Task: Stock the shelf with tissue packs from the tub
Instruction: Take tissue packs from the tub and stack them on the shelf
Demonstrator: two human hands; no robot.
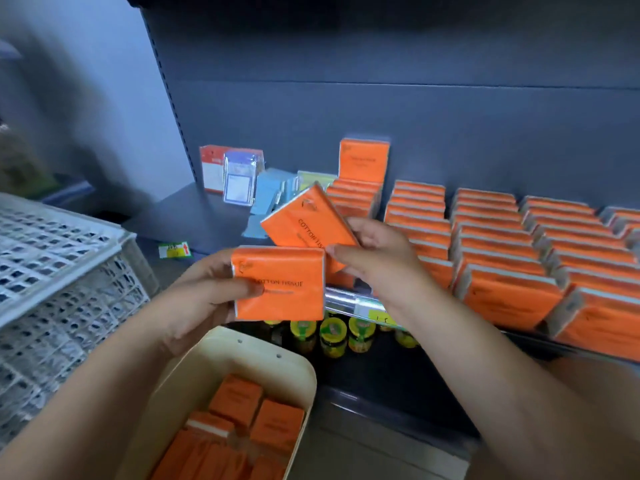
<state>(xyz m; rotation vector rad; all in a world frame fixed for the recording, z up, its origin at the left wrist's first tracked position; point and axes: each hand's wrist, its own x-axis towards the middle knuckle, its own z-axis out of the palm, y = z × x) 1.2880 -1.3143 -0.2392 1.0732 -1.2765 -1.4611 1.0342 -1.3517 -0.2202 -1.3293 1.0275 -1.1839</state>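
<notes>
Head view: the left grip (pixel 207 289) is clenched round a level pack (pixel 280 285) of orange tissues, thumb across its face, held above the tub (pixel 194 375); the right grip (pixel 374 251) pinches a tilted pack (pixel 304 216), its print running from 11 to 5 o'clock, overlapping the level pack's upper edge; the leftmost row (pixel 353 195) on the shelf (pixel 207 216) lies at 1 o'clock, just beyond the tilted pack, so the right grip is nearer; I'd judge the pack needs turning to match that row; spare packs (pixel 242 427) lie in the tub at 6 o'clock; the row's front end is hidden behind the grips.
</notes>
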